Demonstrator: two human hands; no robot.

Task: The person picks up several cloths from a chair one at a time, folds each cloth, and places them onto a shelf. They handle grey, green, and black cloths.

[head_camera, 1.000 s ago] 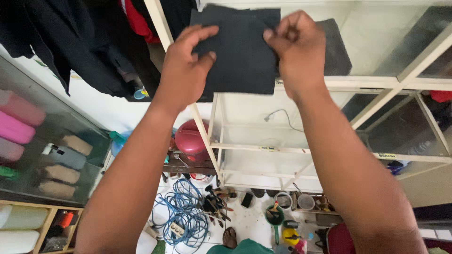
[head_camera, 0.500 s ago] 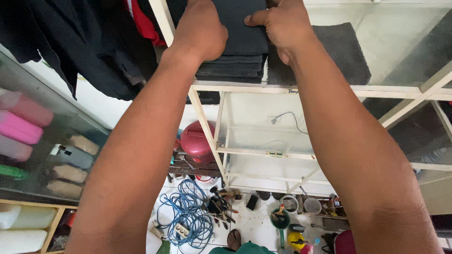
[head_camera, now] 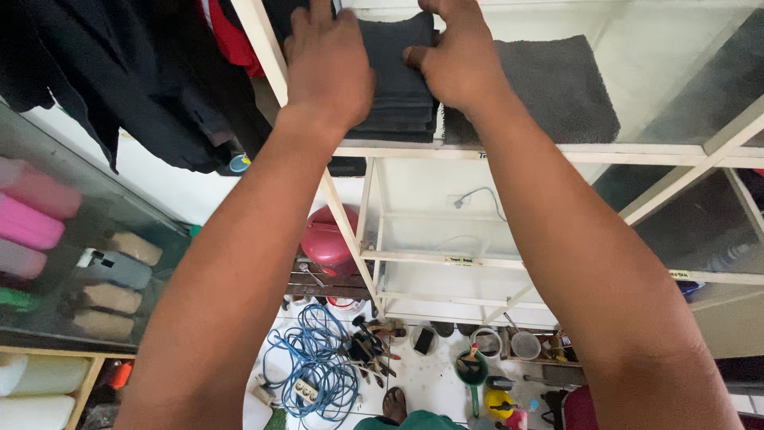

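Both hands rest on a stack of folded dark grey cloths (head_camera: 398, 87) that sits on the top shelf of a white-framed glass cabinet (head_camera: 557, 153), close to that shelf's front left corner. The left hand (head_camera: 328, 68) lies palm-down with fingers spread over the left side of the stack, pressing rather than gripping, which seems meant to flatten the folds and keep the pile from sliding off the edge. The right hand (head_camera: 458, 60) is curled over the stack's right side, thumb tucked against its front face, as if squaring the pile against the shelf; it clasps the cloth loosely rather than lifting it. Just right of the stack, touching or nearly touching it on the same shelf, lies a single flat grey towel (head_camera: 549, 91). Left of the cabinet's slanting front post hang dark garments (head_camera: 119, 80) with a red one (head_camera: 231, 36) among them, close to the left forearm. Below the top shelf the lower shelves look largely bare. Further down, on the floor beside the cabinet's base, lie a coil of blue cable (head_camera: 318, 366), a dark red rounded container (head_camera: 328, 239), scattered hand tools (head_camera: 370, 346) and small pots. Far left of the cabinet is a glass case holding pink rolls (head_camera: 32, 211).
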